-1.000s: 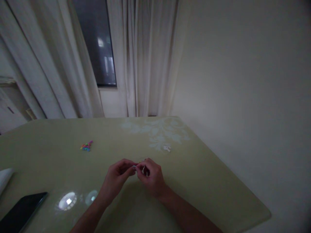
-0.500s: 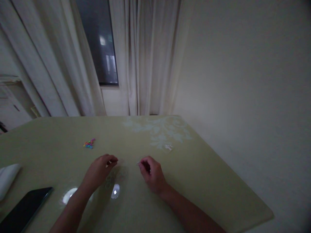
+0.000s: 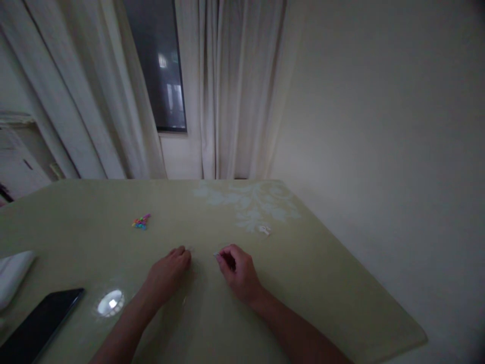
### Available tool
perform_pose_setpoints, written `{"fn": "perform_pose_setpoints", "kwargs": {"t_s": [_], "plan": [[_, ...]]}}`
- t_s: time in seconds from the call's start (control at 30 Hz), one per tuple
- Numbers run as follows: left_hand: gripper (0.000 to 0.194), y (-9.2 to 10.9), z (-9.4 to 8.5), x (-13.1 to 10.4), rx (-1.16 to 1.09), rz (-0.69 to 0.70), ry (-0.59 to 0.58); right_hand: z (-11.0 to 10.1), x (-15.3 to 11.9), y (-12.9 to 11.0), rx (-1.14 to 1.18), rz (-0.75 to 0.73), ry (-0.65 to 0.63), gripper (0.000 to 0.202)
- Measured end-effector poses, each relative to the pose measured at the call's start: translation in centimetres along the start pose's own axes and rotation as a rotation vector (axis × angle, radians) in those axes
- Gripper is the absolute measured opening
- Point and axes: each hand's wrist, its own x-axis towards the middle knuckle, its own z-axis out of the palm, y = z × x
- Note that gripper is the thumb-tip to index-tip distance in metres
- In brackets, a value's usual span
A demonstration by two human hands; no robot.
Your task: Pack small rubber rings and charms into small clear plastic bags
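Observation:
My left hand (image 3: 171,269) is palm down over the table, its fingers bunched and pointing down at the surface. The fingertips are hidden, so what they hold, if anything, does not show. Beside them lies a faint, clear shape (image 3: 190,249) too dim to name. To its right, my right hand (image 3: 239,270) is closed in a pinch, thumb against forefinger. A tiny pale piece (image 3: 215,254) sticks out from that pinch to the left; its kind is too small to tell.
Several small, bright-coloured pieces (image 3: 141,222) lie in a pile at the back left. A small white item (image 3: 264,230) sits beyond my right hand. A dark phone-like slab (image 3: 41,323) and a white object (image 3: 15,275) are at the left. Light reflects off the table (image 3: 322,293).
My left hand has moved right and turned palm down, its fingers now curled together; it covers where clear rings showed on the table. My right hand keeps its pinch almost in place.

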Motion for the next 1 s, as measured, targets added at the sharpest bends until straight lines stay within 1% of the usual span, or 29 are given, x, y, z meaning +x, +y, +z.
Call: {"fn": "perform_pose_setpoints", "kwargs": {"t_s": [0.07,0.17,0.2,0.27,0.37,0.47,0.6,0.87,0.93,1.0], "plan": [[0.017,0.5,0.1,0.3,-0.155,0.044,0.061,0.0,0.1,0.0,0.021,0.018,0.014,0.021],[0.016,1.9,0.2,0.5,-0.531,0.112,0.155,0.1,0.3,-0.1,0.083,0.054,0.041,0.022],[0.015,2.4,0.2,0.5,-0.636,0.129,0.170,0.1,0.3,-0.2,0.112,0.069,0.048,0.022],[0.017,3.4,0.5,0.4,-0.762,0.156,0.170,0.1,0.4,-0.3,0.173,0.091,0.051,0.022],[0.016,4.1,1.0,0.2,-0.829,0.140,0.191,0.1,0.5,-0.6,0.234,0.109,0.040,0.021],[0.017,4.4,1.4,0.2,-0.923,0.097,0.266,0.1,0.5,-0.7,0.263,0.112,0.050,0.021],[0.018,4.8,1.6,0.2,-1.027,0.089,0.299,0.1,0.4,-0.7,0.295,0.114,0.048,0.021],[0.018,4.8,2.4,0.3,-0.943,0.084,0.364,0.3,0.4,-0.4,0.366,0.162,0.039,0.026],[0.020,5.0,2.6,0.4,-0.948,0.082,0.359,0.4,0.4,-0.3,0.393,0.181,0.045,0.027],[0.022,5.0,2.5,0.5,-0.958,0.090,0.326,0.4,0.4,-0.2,0.392,0.186,0.056,0.027]]}}
